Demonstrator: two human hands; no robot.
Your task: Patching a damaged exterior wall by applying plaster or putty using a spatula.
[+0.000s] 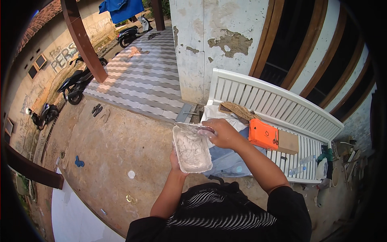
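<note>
1. The left hand cups a pale rectangular tray from beneath; only a few fingers show past its lower left edge, curled closed against the underside.
2. The tray is held in the air in front of the person's chest, above the bare ground and just left of the bench. Its inside is coated with a whitish-grey paste.
3. The right hand is closed around a flat metal scraper, whose blade lies across the far rim of the tray, touching it.
4. The white slatted bench stands against a peeling wall. On its seat lie an orange box, a brown cardboard box just beside it, a small straw broom near the backrest, and a bluish bag at the front edge.
5. On the ground to the left lie a pair of sandals, and motorbikes are parked further off beside a striped tiled porch.
</note>
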